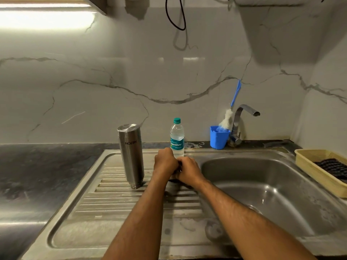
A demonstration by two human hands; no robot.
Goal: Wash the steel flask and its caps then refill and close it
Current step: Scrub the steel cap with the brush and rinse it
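Observation:
The steel flask (131,156) stands upside down on the ribbed drainboard (116,199), its printed name inverted. To its right my left hand (165,162) and my right hand (188,170) meet over the drainboard, both curled round a small dark object (174,178) that is mostly hidden; it may be a flask cap, but I cannot tell. A clear plastic water bottle (177,136) with a teal cap stands just behind my hands.
The sink basin (262,184) lies to the right, under a steel tap (242,119). A blue cup (218,137) holding a bottle brush (231,107) stands beside the tap. A beige tray (308,166) sits at far right. Dark counter (37,175) extends left.

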